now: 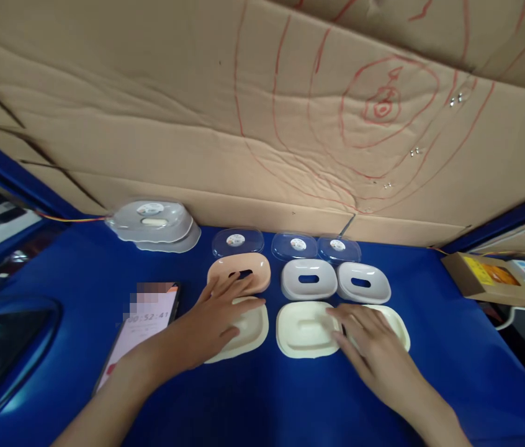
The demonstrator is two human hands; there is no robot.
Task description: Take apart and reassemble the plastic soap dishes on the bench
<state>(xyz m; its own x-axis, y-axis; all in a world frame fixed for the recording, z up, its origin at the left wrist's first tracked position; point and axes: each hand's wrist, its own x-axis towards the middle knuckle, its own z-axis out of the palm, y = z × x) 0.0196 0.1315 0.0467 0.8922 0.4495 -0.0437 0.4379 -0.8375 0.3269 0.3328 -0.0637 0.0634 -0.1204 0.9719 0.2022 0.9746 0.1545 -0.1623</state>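
My left hand [218, 316] is spread over a cream oval tray [255, 329], its fingertips reaching across the near edge of a peach dish [257, 264] with a dark oblong slot. My right hand [369, 335] lies over another cream tray [397, 323] and hides much of it. Its fingers are apart, the thumb and forefinger near the right edge of the middle cream tray [306, 329]. Behind these sit two pale grey slotted dishes [309, 295] [374, 288]. Whether either hand presses on a tray, I cannot tell.
Clear labelled covers [246, 243] line the back by the cardboard wall [174, 149]. Stacked clear covers [164, 233] stand at back left. A phone with a running timer [146, 335] lies beside my left forearm. A cardboard box [486, 279] is at the right edge.
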